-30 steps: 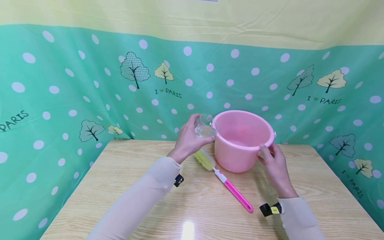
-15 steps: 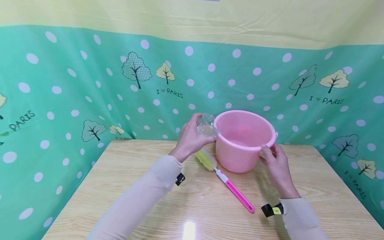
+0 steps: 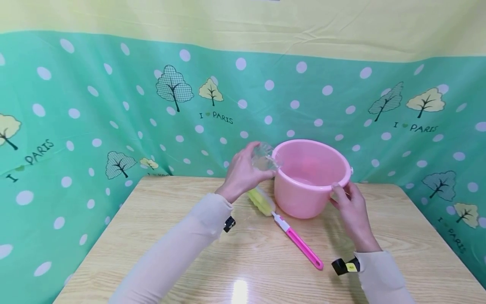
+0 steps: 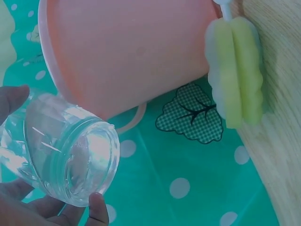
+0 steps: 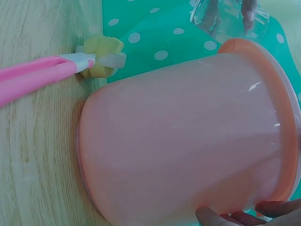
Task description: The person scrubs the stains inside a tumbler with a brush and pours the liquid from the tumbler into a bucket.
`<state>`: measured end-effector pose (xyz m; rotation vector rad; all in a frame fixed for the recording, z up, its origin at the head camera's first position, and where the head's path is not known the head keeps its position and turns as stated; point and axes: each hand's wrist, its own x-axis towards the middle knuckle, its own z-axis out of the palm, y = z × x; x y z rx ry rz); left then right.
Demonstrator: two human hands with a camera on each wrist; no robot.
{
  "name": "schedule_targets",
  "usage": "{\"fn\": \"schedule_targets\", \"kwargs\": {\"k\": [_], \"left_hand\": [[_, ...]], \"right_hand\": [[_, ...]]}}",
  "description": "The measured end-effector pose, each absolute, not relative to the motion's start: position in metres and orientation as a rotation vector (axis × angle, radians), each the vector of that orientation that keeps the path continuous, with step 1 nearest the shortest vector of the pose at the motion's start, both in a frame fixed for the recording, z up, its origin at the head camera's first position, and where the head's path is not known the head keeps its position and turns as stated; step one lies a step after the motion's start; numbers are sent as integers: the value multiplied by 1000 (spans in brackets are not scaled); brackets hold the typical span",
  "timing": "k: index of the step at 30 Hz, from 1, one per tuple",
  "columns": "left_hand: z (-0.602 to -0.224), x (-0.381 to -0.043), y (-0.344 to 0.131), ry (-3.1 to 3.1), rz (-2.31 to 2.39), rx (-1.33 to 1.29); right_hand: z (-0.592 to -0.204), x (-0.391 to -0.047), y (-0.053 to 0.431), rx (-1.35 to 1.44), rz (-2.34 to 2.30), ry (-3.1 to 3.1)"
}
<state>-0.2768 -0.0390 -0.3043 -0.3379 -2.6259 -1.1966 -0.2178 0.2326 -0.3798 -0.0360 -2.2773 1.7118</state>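
Note:
A clear glass cup (image 3: 262, 157) with water in it is gripped by my left hand (image 3: 243, 173), fingers and thumb round its sides. The cup is tilted, its mouth towards the left rim of a pink plastic bucket (image 3: 300, 198). In the left wrist view the cup's thick round base (image 4: 89, 160) faces the camera. My right hand (image 3: 353, 211) pinches the bucket's front right rim, thumb on top and fingers below. The bucket stands upright on the wooden table, and its lowest inside part is hidden from the head view.
A sponge bottle brush (image 3: 301, 248) with a pink handle lies on the table (image 3: 182, 253), in front and to the left of the bucket. Its yellow and white head (image 4: 237, 70) lies beside the bucket. A green dotted curtain (image 3: 243, 114) hangs close behind.
My left hand has tipped the glass cup further towards the bucket. My right hand keeps its hold on the rim. The whole head view has shifted slightly.

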Motion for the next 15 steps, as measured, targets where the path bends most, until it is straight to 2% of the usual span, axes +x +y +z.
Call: {"fn": "schedule_targets", "kwargs": {"k": [15], "left_hand": [[-296,-278,-38,-2669,-1098,-376]], "right_hand": [[-379,-218,233,-35,1702,-2278]]}}
